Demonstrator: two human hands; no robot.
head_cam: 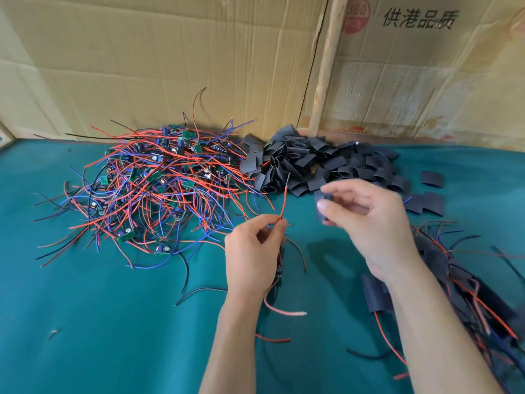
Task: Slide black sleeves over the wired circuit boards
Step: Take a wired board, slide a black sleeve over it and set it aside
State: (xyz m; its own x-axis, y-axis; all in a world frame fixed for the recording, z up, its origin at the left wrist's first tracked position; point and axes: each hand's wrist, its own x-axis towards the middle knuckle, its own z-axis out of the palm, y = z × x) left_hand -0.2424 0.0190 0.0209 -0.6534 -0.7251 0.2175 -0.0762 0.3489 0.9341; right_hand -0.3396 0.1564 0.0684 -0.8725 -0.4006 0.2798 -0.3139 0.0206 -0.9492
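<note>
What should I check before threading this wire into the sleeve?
1. Left hand pinches the red wire near its end: ok.
2. Wire tip free, pointing up: ok.
3. Right hand holds a black sleeve: ok.
4. Sleeve mouth open, facing the wire: cannot tell, blurred.
5. Circuit board hangs below the left hand: ok, partly hidden.
6. Tip lined up with the sleeve: not ok, apart.

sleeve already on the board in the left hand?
No: the left hand pinches the red wire, while the right hand holds the black sleeve apart from it.
</note>
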